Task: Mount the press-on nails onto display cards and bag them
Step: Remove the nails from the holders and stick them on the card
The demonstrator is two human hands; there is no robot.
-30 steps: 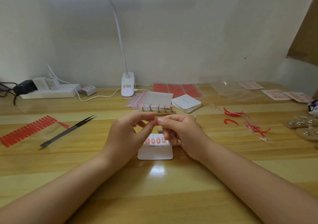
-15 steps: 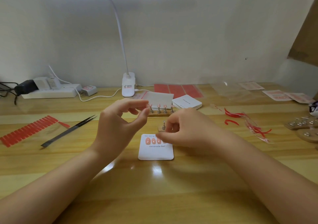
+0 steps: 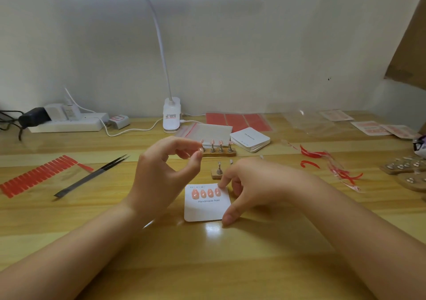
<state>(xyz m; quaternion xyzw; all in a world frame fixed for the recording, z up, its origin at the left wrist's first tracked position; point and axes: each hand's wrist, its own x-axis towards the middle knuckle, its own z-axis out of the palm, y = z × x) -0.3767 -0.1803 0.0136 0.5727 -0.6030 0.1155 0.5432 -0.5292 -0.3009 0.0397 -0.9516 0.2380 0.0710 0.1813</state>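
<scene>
While the right hand (image 3: 251, 189) presses a nail onto the display card (image 3: 207, 209), its fingers bent, misalignment is the risk.
Left hand (image 3: 166, 172), raised beside it, apparently pinches another nail (image 3: 201, 149); a loose pinch could drop it onto the worktop (image 3: 207, 265).

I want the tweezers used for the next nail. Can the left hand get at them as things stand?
Probably yes: the tweezers lie uncovered on the table just left of the left hand, with nothing between. But that hand seems to pinch something small.

We see a pale plaster wall (image 3: 253, 46) behind a glossy wooden desk (image 3: 207, 265), lit from above by a clip-on gooseneck lamp (image 3: 170, 115).
</scene>
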